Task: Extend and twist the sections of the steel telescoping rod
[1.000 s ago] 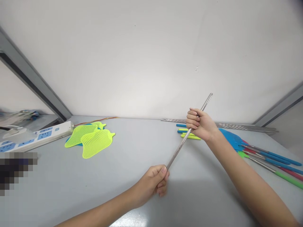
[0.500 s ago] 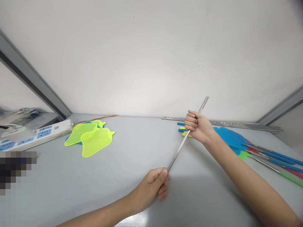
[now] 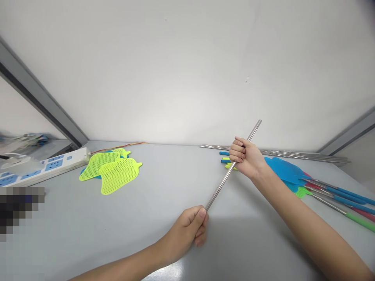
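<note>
Gripping a slim metal rod at both ends, a person holds it clear above the grey worktop, the two-handed hold steadying its length. The left hand pinches the near end with fingers curled tight; the right hand wraps a full fist nearer the far tip. Its long axis runs diagonally, rising from near-left to far-right toward the wall. Yellow swatter heads lie left, finished swatters right
</note>
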A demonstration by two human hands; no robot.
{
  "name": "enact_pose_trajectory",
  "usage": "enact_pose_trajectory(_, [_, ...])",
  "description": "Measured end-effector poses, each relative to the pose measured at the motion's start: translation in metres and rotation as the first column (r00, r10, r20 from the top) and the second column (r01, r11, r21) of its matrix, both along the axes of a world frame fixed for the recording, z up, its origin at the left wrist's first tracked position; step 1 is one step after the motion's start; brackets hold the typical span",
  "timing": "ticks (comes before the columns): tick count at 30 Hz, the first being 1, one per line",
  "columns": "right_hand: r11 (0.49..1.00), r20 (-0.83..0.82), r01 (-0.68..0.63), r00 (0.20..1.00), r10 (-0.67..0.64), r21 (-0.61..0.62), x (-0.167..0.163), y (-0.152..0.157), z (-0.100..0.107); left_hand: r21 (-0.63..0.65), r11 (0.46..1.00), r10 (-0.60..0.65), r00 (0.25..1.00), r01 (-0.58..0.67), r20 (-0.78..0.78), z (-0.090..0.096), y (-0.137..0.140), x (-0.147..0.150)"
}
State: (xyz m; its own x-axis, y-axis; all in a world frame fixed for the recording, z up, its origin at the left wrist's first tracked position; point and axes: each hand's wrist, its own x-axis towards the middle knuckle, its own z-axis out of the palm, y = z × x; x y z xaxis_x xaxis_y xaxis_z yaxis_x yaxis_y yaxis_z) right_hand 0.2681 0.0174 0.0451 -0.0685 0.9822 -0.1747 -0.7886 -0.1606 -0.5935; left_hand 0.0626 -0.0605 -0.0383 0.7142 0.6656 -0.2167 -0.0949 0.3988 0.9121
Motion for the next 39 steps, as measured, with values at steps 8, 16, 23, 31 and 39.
enact_pose_trajectory(8, [0.994, 0.047, 0.103, 0.993, -0.104, 0.03, -0.003, -0.004, -0.003, 0.016, 1.0, 0.001, 1.0, -0.001, 0.001, -0.004, 0.001, -0.001])
enact_pose_trajectory(16, [0.993, 0.018, 0.118, 0.993, -0.118, -0.014, 0.001, -0.003, -0.018, -0.005, 1.0, -0.019, 0.999, 0.019, -0.037, -0.001, 0.0, -0.001])
enact_pose_trajectory(23, [0.991, 0.037, 0.096, 0.994, -0.1, 0.096, -0.003, -0.008, -0.013, -0.015, 1.0, -0.027, 0.999, 0.027, -0.03, -0.003, 0.0, -0.002])
enact_pose_trajectory(31, [0.972, 0.094, 0.036, 0.994, -0.059, 0.231, -0.007, -0.018, 0.001, -0.022, 1.0, -0.007, 1.0, 0.006, -0.03, -0.003, -0.003, -0.002])
enact_pose_trajectory(39, [0.966, 0.13, 0.038, 0.989, -0.074, 0.256, -0.008, -0.025, 0.004, -0.015, 1.0, -0.003, 0.999, 0.002, -0.038, -0.001, -0.004, -0.001])
